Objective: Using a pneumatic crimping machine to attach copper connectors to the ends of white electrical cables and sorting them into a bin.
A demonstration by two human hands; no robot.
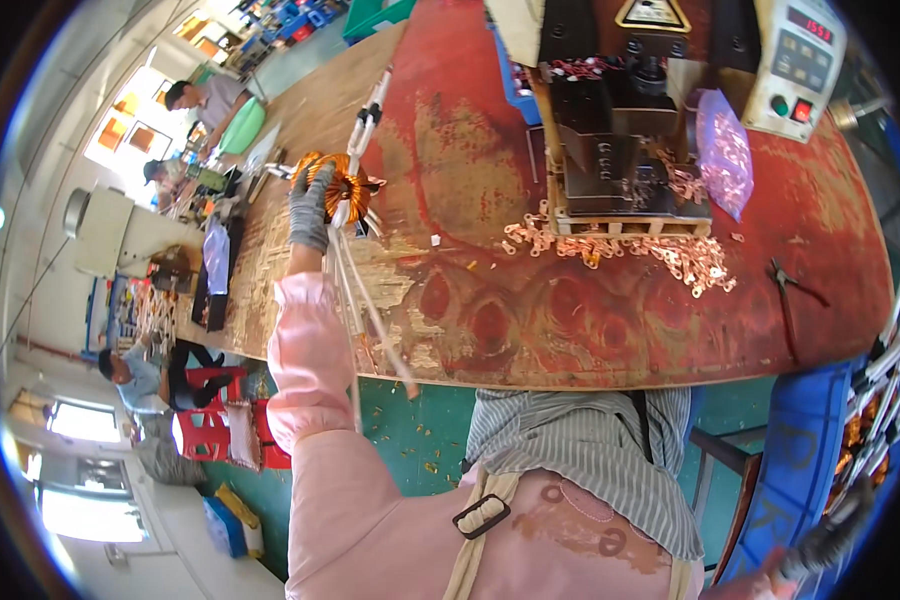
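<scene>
My left hand, in a grey glove, grips a toroidal copper coil over the left part of the table. White-sleeved leads trail from the coil toward the table's near edge, and more sleeved leads stretch away beyond it. At the lower right, my right hand, also gloved in grey, is at a blue crate that holds several copper coils with white-sleeved leads. That hand is blurred near the rim of the picture, and its fingers do not show clearly.
A black press machine stands on the red, worn table, with copper terminals heaped before it. Beside it are a purple bag of terminals and a control box. Pliers lie at right. Several people sit working at left.
</scene>
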